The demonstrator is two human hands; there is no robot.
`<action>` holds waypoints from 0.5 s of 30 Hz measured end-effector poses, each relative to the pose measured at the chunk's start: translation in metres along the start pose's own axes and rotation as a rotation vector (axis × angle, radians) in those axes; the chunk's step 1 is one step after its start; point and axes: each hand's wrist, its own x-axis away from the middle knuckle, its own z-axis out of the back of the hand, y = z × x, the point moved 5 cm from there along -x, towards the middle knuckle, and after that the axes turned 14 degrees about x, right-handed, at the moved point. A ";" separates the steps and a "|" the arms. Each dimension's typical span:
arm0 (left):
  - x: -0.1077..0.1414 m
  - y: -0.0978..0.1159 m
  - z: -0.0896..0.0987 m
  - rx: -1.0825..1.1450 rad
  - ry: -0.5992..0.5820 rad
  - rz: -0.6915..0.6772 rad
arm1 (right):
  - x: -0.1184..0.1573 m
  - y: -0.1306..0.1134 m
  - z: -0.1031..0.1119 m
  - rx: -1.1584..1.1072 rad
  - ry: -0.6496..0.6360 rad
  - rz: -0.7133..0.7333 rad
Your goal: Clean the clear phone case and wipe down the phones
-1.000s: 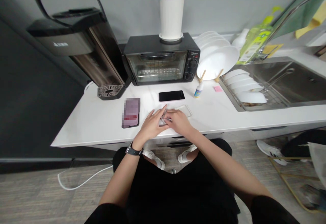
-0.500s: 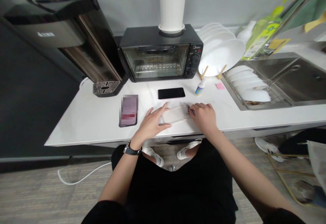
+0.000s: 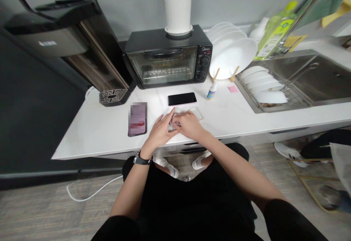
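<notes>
A clear phone case (image 3: pixel 197 113) lies flat on the white counter, its right end showing and the rest largely covered by my hands. My left hand (image 3: pixel 160 130) steadies its left end, thumb and fingers spread to either side. Over the left part of the case, my right hand (image 3: pixel 188 125) is closed in a pinch on something small with a dark edge; its kind cannot be made out. Just beyond the case lies a black-screened phone (image 3: pixel 182 99). A second phone (image 3: pixel 138 119), its screen blurred out, rests left of my left hand.
A small white bottle (image 3: pixel 211 90) and a pink sticky note (image 3: pixel 233 89) are on the counter (image 3: pixel 90 138). Behind stand a toaster oven (image 3: pixel 167 64), a drinks machine (image 3: pixel 90 51) and racked plates (image 3: pixel 236 58). Right is a sink (image 3: pixel 323 80) with bowls. Someone's shoe (image 3: pixel 290 154) shows at lower right.
My right hand has slid left along the case, from its right end to beside my left hand. My left hand stays at the left end. The view has shifted slightly.
</notes>
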 end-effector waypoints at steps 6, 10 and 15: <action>0.003 0.001 -0.001 0.023 -0.007 0.007 | 0.022 0.037 0.016 0.044 -0.101 -0.080; 0.004 0.004 0.000 0.033 -0.024 0.017 | 0.043 0.072 0.023 0.197 -0.077 -0.281; 0.002 0.005 0.001 0.045 -0.033 0.038 | 0.045 0.085 0.019 0.299 0.024 -0.426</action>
